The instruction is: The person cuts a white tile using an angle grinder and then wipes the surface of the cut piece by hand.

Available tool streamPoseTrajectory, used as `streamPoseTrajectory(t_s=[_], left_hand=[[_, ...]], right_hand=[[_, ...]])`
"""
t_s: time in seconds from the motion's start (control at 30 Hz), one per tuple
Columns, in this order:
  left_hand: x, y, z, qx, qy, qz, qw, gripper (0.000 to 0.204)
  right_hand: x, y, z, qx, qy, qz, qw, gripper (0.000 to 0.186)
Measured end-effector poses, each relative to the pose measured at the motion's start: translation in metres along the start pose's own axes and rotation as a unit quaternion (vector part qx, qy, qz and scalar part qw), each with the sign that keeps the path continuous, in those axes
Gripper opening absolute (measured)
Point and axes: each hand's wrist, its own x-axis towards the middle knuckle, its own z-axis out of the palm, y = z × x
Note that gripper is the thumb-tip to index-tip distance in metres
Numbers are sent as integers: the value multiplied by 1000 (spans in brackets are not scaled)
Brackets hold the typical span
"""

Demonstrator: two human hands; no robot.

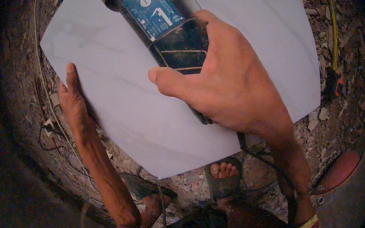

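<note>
A large white, faintly veined tile [146,114] lies across the middle. My left hand [73,94] grips its left edge, the thumb on top and the other fingers hidden beneath. Over the tile, my right hand [229,83] is wrapped round the dark body of an angle grinder [180,43], which carries a blue label. The grinder's head points to the upper left and is partly cut off by the frame edge, so its disc is not visible. From its rear end a black cable [263,158] runs down beside my right forearm.
Broken rubble [317,126] covers the ground. A tape measure [333,83] with yellow tape drawn out lies right of the tile. A pale cord and a plug connection [51,126] are at left. My sandaled foot [223,173] is near the tile's lower edge; a reddish rounded object [339,172] lies right.
</note>
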Motion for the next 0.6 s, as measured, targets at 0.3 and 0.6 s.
streamPoseTrajectory(t_s=[0.3, 0.6], left_hand=[[4, -2, 4, 51, -20, 30, 998, 68], [7, 1, -21, 97, 17, 18, 995, 68]], right_hand=[[-8, 4, -1, -13, 18, -3, 1000, 64], [-10, 18, 18, 26, -4, -5, 1000, 65]])
